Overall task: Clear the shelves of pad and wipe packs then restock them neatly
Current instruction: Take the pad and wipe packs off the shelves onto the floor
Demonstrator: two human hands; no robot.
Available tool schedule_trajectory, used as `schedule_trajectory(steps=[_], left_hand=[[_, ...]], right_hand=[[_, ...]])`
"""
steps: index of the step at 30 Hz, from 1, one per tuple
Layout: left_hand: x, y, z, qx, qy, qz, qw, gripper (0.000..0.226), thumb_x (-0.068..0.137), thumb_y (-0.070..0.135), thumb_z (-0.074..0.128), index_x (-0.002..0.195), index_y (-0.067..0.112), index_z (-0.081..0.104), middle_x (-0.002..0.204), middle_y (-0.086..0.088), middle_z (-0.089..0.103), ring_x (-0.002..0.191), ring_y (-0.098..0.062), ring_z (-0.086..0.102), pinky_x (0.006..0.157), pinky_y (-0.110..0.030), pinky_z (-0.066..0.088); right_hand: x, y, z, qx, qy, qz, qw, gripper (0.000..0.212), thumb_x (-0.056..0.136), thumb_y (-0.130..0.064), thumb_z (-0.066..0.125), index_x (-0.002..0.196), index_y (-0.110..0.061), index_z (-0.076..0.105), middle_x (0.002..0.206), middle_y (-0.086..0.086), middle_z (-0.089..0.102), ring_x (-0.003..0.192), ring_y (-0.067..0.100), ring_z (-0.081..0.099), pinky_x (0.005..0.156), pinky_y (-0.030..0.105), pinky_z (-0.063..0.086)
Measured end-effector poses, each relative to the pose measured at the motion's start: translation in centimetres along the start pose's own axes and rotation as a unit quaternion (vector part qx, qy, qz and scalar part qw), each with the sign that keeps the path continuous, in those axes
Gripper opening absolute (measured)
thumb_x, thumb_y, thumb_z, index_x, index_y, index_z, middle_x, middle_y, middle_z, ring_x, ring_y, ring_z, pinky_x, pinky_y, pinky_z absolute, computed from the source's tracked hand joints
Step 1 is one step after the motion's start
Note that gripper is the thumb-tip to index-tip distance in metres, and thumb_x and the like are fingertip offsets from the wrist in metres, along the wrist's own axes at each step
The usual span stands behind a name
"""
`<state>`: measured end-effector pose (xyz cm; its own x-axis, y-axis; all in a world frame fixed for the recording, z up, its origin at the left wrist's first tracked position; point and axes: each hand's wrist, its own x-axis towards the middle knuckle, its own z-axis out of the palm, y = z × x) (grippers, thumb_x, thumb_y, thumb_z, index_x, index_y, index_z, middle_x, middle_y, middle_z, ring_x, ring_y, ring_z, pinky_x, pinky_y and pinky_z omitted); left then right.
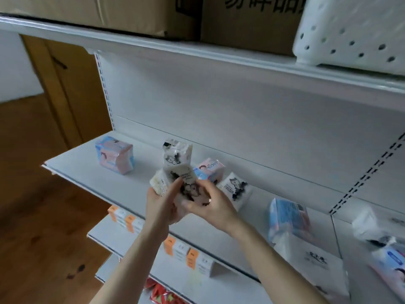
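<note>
**Desk:** Where are the hands?

**Photographer:** Both meet above the front edge of the shelf (87, 170). The left hand (161, 202) cups a white pack (160, 183) from below, fingers curled round it. The right hand (210, 207) pinches a second pack (186, 178) that leans on the first, thumb on its printed face.

**Desk:** And around them?

**Photographer:** At twelve o'clock from the hands, a tall pack (177, 152) stands upright just behind. At ten o'clock a pink pack (115, 154) sits alone near the shelf's left edge, with bare board between it and the hands. At two o'clock a small pack (210, 170) and a leaning pack (236, 189) crowd close beside the right hand. At four o'clock a blue pack (289, 218) stands near the front edge.

**Desk:** Any room to move?

**Photographer:** Open board runs along the back wall and across the left half. Overhead, well apart, a box (252, 23) and a basket (350, 29) sit at the upper edge. Orange tags (129, 220) line the lower shelf's lip at seven o'clock.
</note>
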<state>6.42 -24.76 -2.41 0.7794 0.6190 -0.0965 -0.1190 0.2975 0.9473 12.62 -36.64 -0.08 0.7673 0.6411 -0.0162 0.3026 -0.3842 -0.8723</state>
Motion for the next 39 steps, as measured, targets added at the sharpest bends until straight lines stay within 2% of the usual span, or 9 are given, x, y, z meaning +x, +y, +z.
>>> schedule_trajectory(steps=[5,8,11,17,22,26,31,37,39], left_hand=[[1.7,-1.0,-0.8,0.003,-0.025,-0.015,1.0,0.058,0.054,0.045,0.072,0.101,0.012,0.067,0.096,-0.013,0.073,0.092,-0.03,0.069,0.082,-0.047,0.056],[2.3,-1.6,-1.0,-0.005,-0.035,-0.028,0.999,0.045,0.064,0.036,0.07,0.101,0.011,0.066,0.097,-0.015,0.072,0.091,-0.031,0.069,0.081,-0.046,0.056],[2.8,-1.7,-1.3,-0.009,-0.043,-0.034,0.998,0.039,0.07,0.031,0.065,0.102,0.008,0.066,0.097,-0.016,0.072,0.092,-0.032,0.069,0.081,-0.047,0.056],[3.3,-1.8,-1.6,-0.016,-0.056,-0.032,0.998,0.044,0.064,0.034,0.07,0.1,0.009,0.066,0.097,-0.016,0.072,0.092,-0.033,0.069,0.083,-0.05,0.055],[2.8,-2.5,-1.2,-0.013,-0.066,-0.03,0.997,0.065,0.052,0.045,0.07,0.103,0.005,0.065,0.095,-0.016,0.072,0.087,-0.03,0.07,0.072,-0.041,0.058],[1.9,-2.5,-1.1,-0.009,-0.049,-0.017,0.999,0.067,0.055,0.045,0.071,0.109,0.005,0.063,0.097,-0.016,0.072,0.089,-0.03,0.07,0.07,-0.041,0.058],[-1.7,-1.4,-2.0,-0.009,0.039,0.007,0.999,0.033,0.071,0.029,0.072,0.097,0.01,0.065,0.084,-0.006,0.074,0.075,-0.019,0.071,0.059,-0.03,0.057],[-11.8,-3.2,-6.6,-0.034,0.216,0.023,0.976,0.043,0.067,0.034,0.073,0.099,0.007,0.063,0.093,-0.014,0.072,0.081,-0.028,0.071,0.062,-0.036,0.059],[-16.5,-5.3,-7.4,-0.066,0.289,0.022,0.955,0.029,0.074,0.024,0.072,0.095,0.007,0.063,0.092,-0.016,0.072,0.074,-0.023,0.071,0.057,-0.033,0.058]], right_hand=[[3.3,2.8,-3.4,-0.12,0.261,0.134,0.948,0.053,0.083,-0.048,0.061,0.118,-0.009,0.054,0.123,0.011,0.055,0.115,0.028,0.051,0.091,0.031,0.04],[5.2,5.0,-3.6,-0.164,0.226,0.275,0.92,0.079,0.077,-0.065,0.056,0.13,-0.008,0.039,0.134,0.019,0.041,0.124,0.037,0.041,0.1,0.044,0.038],[6.2,6.4,-2.9,-0.132,0.2,0.337,0.91,0.097,0.069,-0.072,0.058,0.137,-0.009,0.029,0.143,0.021,0.027,0.128,0.04,0.037,0.103,0.048,0.036],[5.3,7.6,-4.4,-0.131,0.132,0.332,0.925,0.089,0.074,-0.048,0.068,0.142,-0.013,0.022,0.141,0.021,0.033,0.122,0.036,0.046,0.093,0.037,0.042],[3.5,8.0,-4.7,-0.029,0.199,0.292,0.935,0.072,0.067,-0.032,0.071,0.129,-0.018,0.038,0.126,0.011,0.048,0.102,0.028,0.053,0.074,0.03,0.044],[2.2,5.8,-5.5,0.097,0.234,0.176,0.951,0.068,0.053,-0.028,0.064,0.117,-0.018,0.045,0.104,-0.002,0.054,0.089,0.018,0.054,0.057,0.023,0.04],[1.5,1.9,-5.0,0.179,0.096,0.054,0.978,0.08,0.057,-0.021,0.069,0.131,-0.023,0.04,0.111,-0.007,0.057,0.093,0.005,0.059,0.064,0.015,0.048],[-2.0,1.1,-0.2,0.184,-0.091,0.003,0.979,0.084,0.058,-0.017,0.071,0.135,-0.021,0.038,0.116,-0.008,0.055,0.107,0.01,0.057,0.09,0.031,0.051],[-4.3,1.9,2.1,0.165,-0.173,-0.005,0.971,0.08,0.064,-0.011,0.074,0.134,-0.021,0.036,0.112,-0.012,0.051,0.104,0.007,0.054,0.087,0.022,0.05]])
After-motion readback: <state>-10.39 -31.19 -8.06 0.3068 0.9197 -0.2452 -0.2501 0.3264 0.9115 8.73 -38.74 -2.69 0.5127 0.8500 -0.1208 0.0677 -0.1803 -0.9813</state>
